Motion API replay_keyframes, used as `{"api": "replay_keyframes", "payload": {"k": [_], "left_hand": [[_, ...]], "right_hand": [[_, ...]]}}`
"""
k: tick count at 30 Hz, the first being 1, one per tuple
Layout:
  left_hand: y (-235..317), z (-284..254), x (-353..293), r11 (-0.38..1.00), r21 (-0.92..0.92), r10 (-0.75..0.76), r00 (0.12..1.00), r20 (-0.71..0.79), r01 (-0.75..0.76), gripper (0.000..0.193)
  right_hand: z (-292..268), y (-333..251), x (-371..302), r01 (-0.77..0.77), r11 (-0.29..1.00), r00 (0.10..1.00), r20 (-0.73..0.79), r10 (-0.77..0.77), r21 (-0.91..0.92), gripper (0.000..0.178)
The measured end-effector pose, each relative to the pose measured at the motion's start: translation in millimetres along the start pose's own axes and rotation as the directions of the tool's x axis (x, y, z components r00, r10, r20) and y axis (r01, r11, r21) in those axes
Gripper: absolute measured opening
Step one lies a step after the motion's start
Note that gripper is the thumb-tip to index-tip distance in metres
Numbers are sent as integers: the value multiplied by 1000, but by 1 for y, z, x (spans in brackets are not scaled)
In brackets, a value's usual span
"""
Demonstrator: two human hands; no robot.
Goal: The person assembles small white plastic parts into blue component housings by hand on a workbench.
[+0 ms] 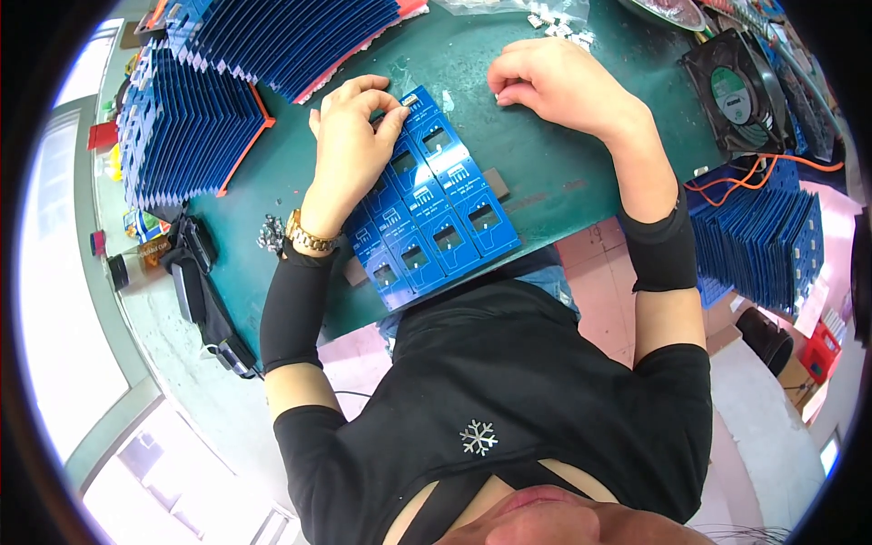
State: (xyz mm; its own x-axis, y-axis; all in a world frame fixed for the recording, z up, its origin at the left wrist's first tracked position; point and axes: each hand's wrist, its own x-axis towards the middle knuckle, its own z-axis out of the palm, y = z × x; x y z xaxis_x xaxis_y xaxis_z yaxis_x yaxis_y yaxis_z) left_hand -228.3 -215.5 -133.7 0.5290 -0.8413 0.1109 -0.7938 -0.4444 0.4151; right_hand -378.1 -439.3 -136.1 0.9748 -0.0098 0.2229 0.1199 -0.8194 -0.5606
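Note:
A blue circuit board panel (434,202), made up of several joined boards with square cut-outs, lies at a slant on the table near my body. My left hand (356,136) is closed on its far left part, the thumb on the board close to a small white piece at the far corner. Right of the panel, my right hand (568,86) hovers over the table in a pinch. Whatever sits between those fingertips is too small to make out. Beyond this hand, small white parts (561,25) lie loose in a pile.
Racks of upright blue boards (191,123) fill the far left, and another stack (763,241) stands at the right. A black fan (734,91) with an orange cable (754,177) is at the far right. Small metal parts (271,233) lie by my left wrist on the green table (554,195).

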Motion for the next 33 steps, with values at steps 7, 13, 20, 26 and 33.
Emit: {"api": "replay_keyframes", "payload": {"k": [7, 13, 20, 26, 33], "left_hand": [[5, -2, -12, 977, 209, 69, 996, -62, -54, 13], [-66, -62, -78, 998, 59, -26, 979, -203, 38, 24], [-93, -71, -147, 930, 66, -340, 916, -215, 361, 26], [-102, -55, -150, 931, 30, -347, 907, -240, 364, 22], [-106, -55, -154, 951, 17, -292, 912, -289, 309, 15]], "right_hand": [[3, 2, 2, 85, 995, 996, -2, -85, 55, 10], [5, -8, 5, 47, 991, 995, -92, -35, 124, 14], [42, -77, 28, 215, 835, 974, -45, -223, 507, 11], [79, -122, 49, 111, 916, 955, 214, -206, 385, 10], [94, -139, 54, 128, 935, 920, 312, -236, 330, 10]]}}
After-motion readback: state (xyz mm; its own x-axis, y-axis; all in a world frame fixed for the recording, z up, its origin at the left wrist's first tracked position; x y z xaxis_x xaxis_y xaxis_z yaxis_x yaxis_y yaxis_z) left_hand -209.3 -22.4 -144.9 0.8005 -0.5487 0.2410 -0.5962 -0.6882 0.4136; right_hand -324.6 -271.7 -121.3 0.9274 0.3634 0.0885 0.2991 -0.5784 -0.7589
